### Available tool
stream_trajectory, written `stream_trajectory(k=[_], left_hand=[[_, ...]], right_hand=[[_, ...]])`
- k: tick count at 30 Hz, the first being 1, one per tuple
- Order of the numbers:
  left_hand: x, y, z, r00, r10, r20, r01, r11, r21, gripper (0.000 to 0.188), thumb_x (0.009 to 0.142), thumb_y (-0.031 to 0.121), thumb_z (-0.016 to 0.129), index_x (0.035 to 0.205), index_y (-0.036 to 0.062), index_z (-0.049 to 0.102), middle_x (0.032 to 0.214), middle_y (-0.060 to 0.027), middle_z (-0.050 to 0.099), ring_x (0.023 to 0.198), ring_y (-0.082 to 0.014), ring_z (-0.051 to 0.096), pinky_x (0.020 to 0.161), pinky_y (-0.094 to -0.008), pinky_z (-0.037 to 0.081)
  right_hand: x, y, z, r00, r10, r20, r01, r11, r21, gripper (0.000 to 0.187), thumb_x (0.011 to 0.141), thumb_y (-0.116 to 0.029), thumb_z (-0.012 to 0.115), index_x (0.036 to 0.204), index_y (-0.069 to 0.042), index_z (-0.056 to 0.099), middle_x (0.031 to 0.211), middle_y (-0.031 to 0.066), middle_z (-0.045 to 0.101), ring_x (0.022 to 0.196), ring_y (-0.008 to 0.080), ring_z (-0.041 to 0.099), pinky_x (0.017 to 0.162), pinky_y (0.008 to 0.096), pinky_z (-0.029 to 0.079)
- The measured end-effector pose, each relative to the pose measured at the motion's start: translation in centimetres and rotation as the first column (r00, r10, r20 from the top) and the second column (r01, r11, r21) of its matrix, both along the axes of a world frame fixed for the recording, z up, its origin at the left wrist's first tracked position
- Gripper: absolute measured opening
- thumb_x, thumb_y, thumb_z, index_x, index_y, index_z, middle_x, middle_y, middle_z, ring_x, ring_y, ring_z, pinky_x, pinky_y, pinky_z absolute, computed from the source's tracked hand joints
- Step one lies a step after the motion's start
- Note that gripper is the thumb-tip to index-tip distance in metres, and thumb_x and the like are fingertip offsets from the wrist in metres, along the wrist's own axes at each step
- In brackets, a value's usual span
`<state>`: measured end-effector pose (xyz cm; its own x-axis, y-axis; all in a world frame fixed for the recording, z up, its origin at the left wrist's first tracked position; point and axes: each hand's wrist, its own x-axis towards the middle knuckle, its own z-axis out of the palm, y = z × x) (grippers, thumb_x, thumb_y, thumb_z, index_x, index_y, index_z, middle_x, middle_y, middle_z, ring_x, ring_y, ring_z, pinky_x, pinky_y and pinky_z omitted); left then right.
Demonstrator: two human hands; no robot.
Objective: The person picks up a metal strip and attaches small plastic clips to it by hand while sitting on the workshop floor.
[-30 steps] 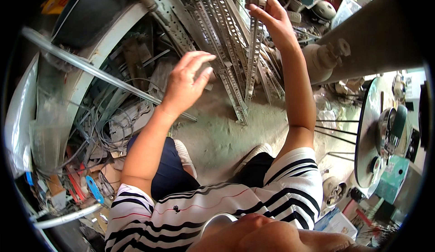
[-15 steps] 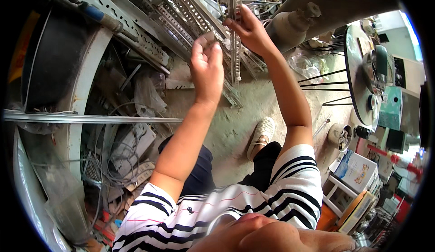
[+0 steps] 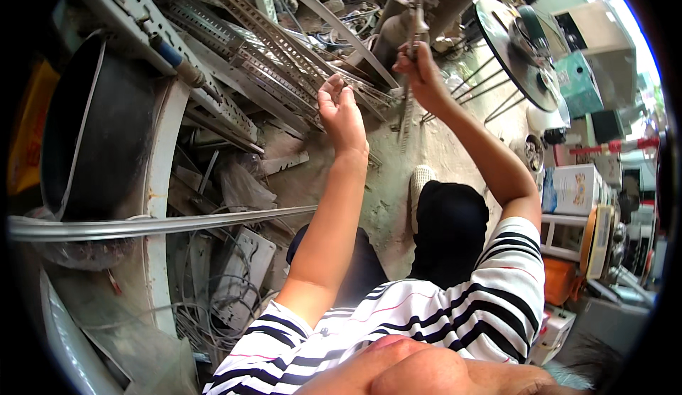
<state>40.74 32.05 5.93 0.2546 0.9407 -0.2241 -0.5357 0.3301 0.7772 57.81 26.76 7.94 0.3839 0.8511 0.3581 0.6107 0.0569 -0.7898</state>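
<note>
My right hand [image 3: 428,82] is closed around an upright perforated metal bar [image 3: 406,126], whose upper end reaches toward the top edge of the picture. To the left of it, my left hand [image 3: 342,119] is raised with bent fingers apart, and nothing shows in it. Just beyond those fingers lies a pile of slotted metal bars [image 3: 266,61], stacked slantwise. A curved pale strip [image 3: 337,22] crosses the far side of the pile.
On the left, a long metal rail [image 3: 163,226] juts across a white frame edge [image 3: 158,182]. Tangled cable [image 3: 206,317] lies below it. A round table [image 3: 490,33] with thin black legs stands at right, above a box [image 3: 568,189]. A dusty gas cylinder [image 3: 392,40] stands behind my right hand.
My right hand has moved right with the perforated bar, away from the pile. The left hand is now lower and apart from the bar. The whole view has shifted, and my legs have moved.
</note>
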Motion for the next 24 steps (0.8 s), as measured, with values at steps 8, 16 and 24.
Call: stream_trajectory(k=[8,16,24], left_hand=[[2.1,-0.9,-4.4,0.982,-0.153,-0.109,0.162,0.983,0.083,0.026,0.087,0.001,0.054,0.113,0.0022,0.054,0.105,-0.0038,0.057,0.094,-0.0118,0.053,0.086,-0.0254,0.043],[0.8,-1.7,-0.5,0.936,-0.346,-0.064,0.347,0.938,-0.005,0.023,0.092,0.008,0.056,0.115,0.0129,0.057,0.105,0.003,0.061,0.093,-0.0077,0.058,0.079,-0.0246,0.047],[-1.3,-7.5,5.6,0.767,-0.638,-0.07,0.642,0.766,0.046,0.028,0.096,0.012,0.055,0.124,0.009,0.053,0.116,-0.0007,0.06,0.102,-0.0111,0.058,0.09,-0.0268,0.046]], right_hand=[[3.0,-14.5,6.0,0.908,-0.413,0.072,0.412,0.911,0.024,0.016,0.101,-0.012,0.043,0.115,-0.003,0.046,0.088,0.0019,0.05,0.081,0.0123,0.055,0.081,0.0298,0.051],[6.5,-30.5,10.4,0.492,-0.836,0.243,0.842,0.528,0.108,0.017,0.101,-0.017,0.046,0.106,-0.003,0.052,0.079,0.0028,0.056,0.071,0.0104,0.058,0.068,0.0271,0.053],[9.9,-49.6,2.7,0.171,-0.889,0.424,0.985,0.141,-0.102,0.02,0.094,-0.019,0.051,0.104,-0.001,0.05,0.083,0.0174,0.063,0.078,0.0338,0.064,0.069,0.0446,0.048]])
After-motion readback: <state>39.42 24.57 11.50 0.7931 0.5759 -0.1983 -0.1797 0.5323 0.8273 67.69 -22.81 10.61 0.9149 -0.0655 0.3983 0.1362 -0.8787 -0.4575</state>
